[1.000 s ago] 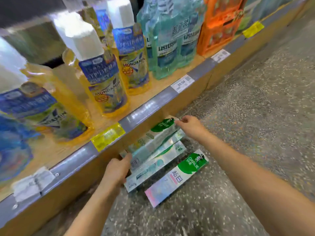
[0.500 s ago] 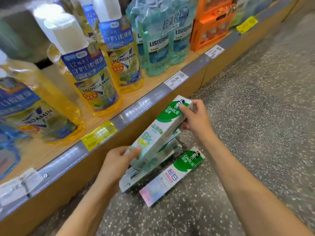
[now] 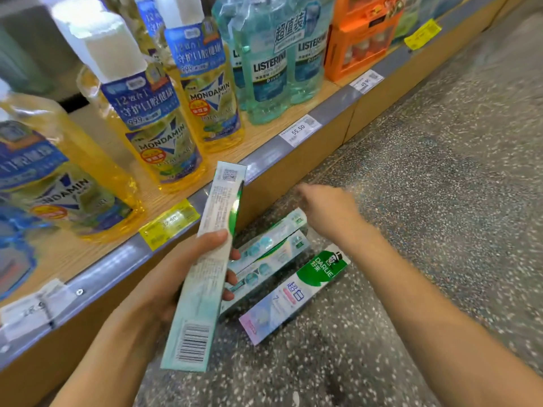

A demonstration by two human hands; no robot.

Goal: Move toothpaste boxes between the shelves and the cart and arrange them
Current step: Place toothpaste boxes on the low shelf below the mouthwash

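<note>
Left hand [image 3: 179, 277] wrapped round one toothpaste box [image 3: 205, 268], thumb on near face, fingertips curled over far edge; box held up on end, barcode end toward camera, top end level with shelf lip [image 3: 123, 259]. Right hand [image 3: 326, 212] blurred, reaching down over floor pile; holds nothing visible, finger pose not readable. Remaining boxes on floor [image 3: 440, 201] against shelf base: two pale teal boxes [image 3: 273, 251] stacked and leaning together, one green-and-white Darlie box [image 3: 296, 292] lying flat just beside them, nearer camera. Cart not in view.

Risks, judged:
- Held box gripped near middle by one hand only; long and light, likely to swing or slip if hand loosens while attention goes to other hand.
- Top end of held box close to shelf lip and yellow price tag [image 3: 170, 223]; lifting forward could clip tag or nearest bottle.
- Leaning pair could slide apart if only top one is grabbed.

Surroundings: yellow Mondamin mouthwash bottles [image 3: 164, 136] crowding shelf front at left, teal Listerine twin pack [image 3: 273, 63] beyond, orange carton [image 3: 361, 45] further right, white price label [image 3: 299, 130] on lip. Bottles occupy shelf front directly above pile; little free room there for boxes.
</note>
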